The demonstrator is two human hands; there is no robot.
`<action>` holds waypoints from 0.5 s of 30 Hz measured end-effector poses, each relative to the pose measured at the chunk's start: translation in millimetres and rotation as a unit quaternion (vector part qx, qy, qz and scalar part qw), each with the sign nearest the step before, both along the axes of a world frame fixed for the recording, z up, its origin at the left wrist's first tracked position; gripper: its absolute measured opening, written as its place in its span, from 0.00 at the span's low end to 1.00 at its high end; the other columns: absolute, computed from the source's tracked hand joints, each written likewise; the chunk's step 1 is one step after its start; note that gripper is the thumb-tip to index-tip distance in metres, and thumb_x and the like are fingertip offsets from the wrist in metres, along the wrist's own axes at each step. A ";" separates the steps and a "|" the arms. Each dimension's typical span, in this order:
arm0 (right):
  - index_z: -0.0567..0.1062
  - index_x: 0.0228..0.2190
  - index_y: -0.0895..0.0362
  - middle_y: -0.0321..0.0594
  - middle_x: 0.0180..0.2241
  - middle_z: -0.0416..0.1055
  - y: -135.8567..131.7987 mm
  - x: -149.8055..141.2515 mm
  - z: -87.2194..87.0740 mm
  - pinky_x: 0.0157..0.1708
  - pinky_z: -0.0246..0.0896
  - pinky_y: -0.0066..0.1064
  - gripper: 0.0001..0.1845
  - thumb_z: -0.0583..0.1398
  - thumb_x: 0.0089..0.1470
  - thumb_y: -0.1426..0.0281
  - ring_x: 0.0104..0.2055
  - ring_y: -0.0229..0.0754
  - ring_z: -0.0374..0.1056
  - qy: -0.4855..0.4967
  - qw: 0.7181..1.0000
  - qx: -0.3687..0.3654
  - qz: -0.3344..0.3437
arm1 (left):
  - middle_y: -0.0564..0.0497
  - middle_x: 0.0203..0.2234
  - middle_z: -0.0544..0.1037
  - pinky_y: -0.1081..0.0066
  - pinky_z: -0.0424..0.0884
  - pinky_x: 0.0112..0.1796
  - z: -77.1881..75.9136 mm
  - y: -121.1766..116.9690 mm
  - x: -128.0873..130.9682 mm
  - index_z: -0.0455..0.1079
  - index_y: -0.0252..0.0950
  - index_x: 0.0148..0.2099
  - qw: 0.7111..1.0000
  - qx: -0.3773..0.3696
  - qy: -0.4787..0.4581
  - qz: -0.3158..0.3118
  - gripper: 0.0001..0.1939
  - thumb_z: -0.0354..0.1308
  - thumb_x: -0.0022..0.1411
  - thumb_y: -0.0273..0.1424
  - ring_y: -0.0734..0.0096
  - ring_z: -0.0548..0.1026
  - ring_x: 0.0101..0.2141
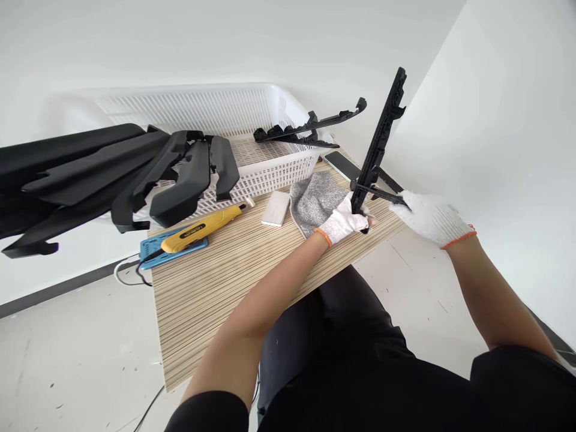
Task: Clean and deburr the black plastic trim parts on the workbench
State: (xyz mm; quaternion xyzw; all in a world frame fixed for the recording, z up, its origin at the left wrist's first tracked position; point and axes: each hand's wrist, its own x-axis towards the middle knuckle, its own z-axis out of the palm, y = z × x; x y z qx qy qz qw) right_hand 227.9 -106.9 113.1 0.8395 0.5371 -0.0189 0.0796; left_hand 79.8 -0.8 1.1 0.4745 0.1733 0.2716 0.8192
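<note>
My left hand (342,221), in a white knit glove, is closed round the lower end of a long black plastic strip (381,135) that stands almost upright over the right edge of the wooden table (211,288). My right hand (429,217), also gloved, grips a thin dark tool (382,193) whose tip touches the strip near its base. A grey cloth (312,201) lies on the table just left of my left hand.
A white plastic basket (216,111) at the back holds large black plastic parts (135,174) and thinner black strips (310,127). A yellow utility knife (202,227) rests on a blue pad (155,249). A white block (276,208) and a phone (342,164) lie nearby. White walls stand close behind and right.
</note>
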 end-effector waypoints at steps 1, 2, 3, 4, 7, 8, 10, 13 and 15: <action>0.75 0.47 0.52 0.45 0.33 0.78 1.1 0.1 -1.3 0.32 0.57 0.37 0.26 0.46 0.67 0.50 0.33 0.50 0.72 -0.011 1.000 0.000 -0.011 | 0.59 0.32 0.67 0.65 0.76 0.34 -0.6 0.3 0.6 0.58 0.39 0.45 1.000 -0.001 -0.005 0.003 0.37 0.78 0.37 0.23 0.72 0.75 0.33; 0.75 0.47 0.52 0.45 0.34 0.78 2.4 0.5 -2.8 0.33 0.57 0.38 0.27 0.47 0.66 0.49 0.33 0.51 0.73 -0.017 1.000 0.002 -0.020 | 0.59 0.32 0.68 0.65 0.76 0.34 -1.4 0.9 1.4 0.58 0.39 0.45 1.000 -0.002 -0.008 0.005 0.36 0.77 0.38 0.23 0.71 0.76 0.34; 0.75 0.48 0.52 0.46 0.35 0.78 4.0 1.2 -4.5 0.33 0.58 0.38 0.28 0.47 0.66 0.48 0.34 0.52 0.73 -0.020 0.999 0.007 -0.029 | 0.59 0.32 0.68 0.66 0.76 0.33 -2.4 1.7 2.3 0.58 0.39 0.45 1.000 -0.004 -0.007 0.005 0.35 0.76 0.39 0.23 0.71 0.76 0.33; 0.76 0.47 0.53 0.47 0.36 0.79 5.6 2.3 -6.3 0.33 0.58 0.38 0.29 0.47 0.66 0.47 0.35 0.53 0.74 -0.020 0.999 0.013 -0.034 | 0.59 0.32 0.67 0.66 0.76 0.33 -3.4 2.5 3.2 0.59 0.39 0.45 1.000 -0.009 -0.003 0.003 0.35 0.76 0.39 0.23 0.72 0.77 0.33; 0.79 0.44 0.53 0.48 0.38 0.80 11.1 6.3 -12.5 0.35 0.61 0.40 0.32 0.47 0.65 0.45 0.38 0.55 0.75 -0.018 0.999 0.018 -0.028 | 0.60 0.31 0.67 0.66 0.76 0.32 -5.0 4.4 5.3 0.60 0.38 0.46 1.000 -0.021 0.009 0.002 0.35 0.76 0.39 0.23 0.76 0.75 0.29; 0.80 0.43 0.54 0.49 0.37 0.80 12.9 7.7 -14.7 0.35 0.62 0.40 0.32 0.47 0.65 0.45 0.38 0.55 0.75 -0.024 0.999 0.016 -0.019 | 0.60 0.31 0.67 0.66 0.76 0.32 -5.0 4.6 5.5 0.60 0.38 0.45 1.000 -0.023 0.010 0.003 0.35 0.77 0.39 0.23 0.77 0.74 0.28; 0.81 0.43 0.55 0.50 0.36 0.79 16.1 10.0 -18.8 0.37 0.64 0.42 0.33 0.47 0.66 0.45 0.40 0.57 0.76 -0.040 0.999 0.010 -0.005 | 0.61 0.31 0.67 0.66 0.76 0.31 -4.0 4.3 5.0 0.60 0.38 0.44 1.000 -0.027 0.010 0.008 0.35 0.78 0.38 0.24 0.79 0.72 0.27; 0.82 0.46 0.56 0.52 0.38 0.80 19.9 11.4 -21.8 0.37 0.65 0.43 0.34 0.47 0.66 0.46 0.41 0.59 0.76 -0.057 0.998 0.003 0.000 | 0.60 0.31 0.67 0.66 0.77 0.32 -0.5 2.7 2.5 0.60 0.38 0.45 0.999 -0.033 0.006 0.007 0.35 0.78 0.39 0.23 0.80 0.71 0.28; 0.82 0.47 0.57 0.53 0.39 0.80 21.7 10.6 -21.5 0.36 0.65 0.43 0.35 0.47 0.66 0.46 0.42 0.60 0.77 -0.055 0.998 -0.003 -0.004 | 0.60 0.31 0.67 0.66 0.77 0.33 2.1 1.7 0.7 0.60 0.38 0.45 0.999 -0.032 0.005 0.004 0.35 0.77 0.39 0.22 0.81 0.70 0.28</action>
